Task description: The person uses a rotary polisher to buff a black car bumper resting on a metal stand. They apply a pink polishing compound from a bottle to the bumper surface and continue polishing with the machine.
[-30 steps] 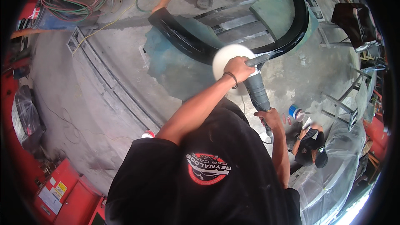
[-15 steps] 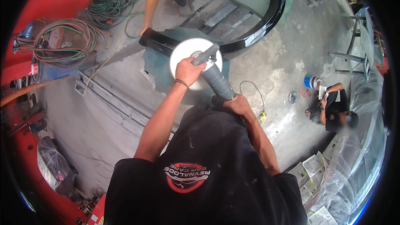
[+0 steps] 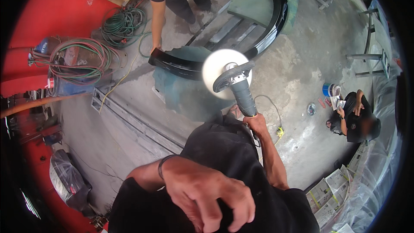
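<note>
My right hand [image 3: 256, 123] is wrapped around the rear grip of a polisher [image 3: 244, 97], which has a dark D-shaped front handle. Its round white pad [image 3: 214, 70] covers part of a glossy black curved panel [image 3: 177, 65]; whether the two touch, I cannot tell. My left hand [image 3: 207, 192] is raised in front of my chest, off the polisher. Its fingers are bent and apart, with nothing seen in them. A co-worker's hand [image 3: 156, 48] rests at the left end of the panel, which lies over greenish sheeting [image 3: 181, 95].
Coiled hoses [image 3: 82, 60] lie at the left by a red wall. A metal frame [image 3: 133, 123] stretches across the floor there. The polisher's cord [image 3: 276, 108] runs to the right. Another person [image 3: 360, 118] sits at the right near a blue-and-white tin [image 3: 330, 89]. Metal stands [image 3: 371, 56] are beyond.
My left hand has let go of the polisher's front handle and come up toward me. The polisher now appears farther right in the view, still in my right hand.
</note>
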`<move>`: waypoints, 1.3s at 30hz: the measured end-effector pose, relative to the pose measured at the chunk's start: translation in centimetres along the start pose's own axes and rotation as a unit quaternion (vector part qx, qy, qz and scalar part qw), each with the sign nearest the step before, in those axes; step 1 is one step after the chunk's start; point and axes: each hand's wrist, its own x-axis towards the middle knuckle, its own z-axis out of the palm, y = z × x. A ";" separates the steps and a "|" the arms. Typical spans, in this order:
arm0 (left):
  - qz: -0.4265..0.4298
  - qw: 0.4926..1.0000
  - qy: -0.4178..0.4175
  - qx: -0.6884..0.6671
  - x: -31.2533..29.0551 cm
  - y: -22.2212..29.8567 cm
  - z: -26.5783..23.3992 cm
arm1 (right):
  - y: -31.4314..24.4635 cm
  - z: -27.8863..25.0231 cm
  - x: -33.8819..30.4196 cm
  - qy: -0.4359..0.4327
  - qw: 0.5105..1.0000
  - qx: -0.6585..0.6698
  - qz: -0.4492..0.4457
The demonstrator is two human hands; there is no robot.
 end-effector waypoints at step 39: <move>0.020 0.936 0.113 0.332 -21.2 32.5 1.7 | -4.5 27.9 -7.7 0.147 0.971 0.171 0.074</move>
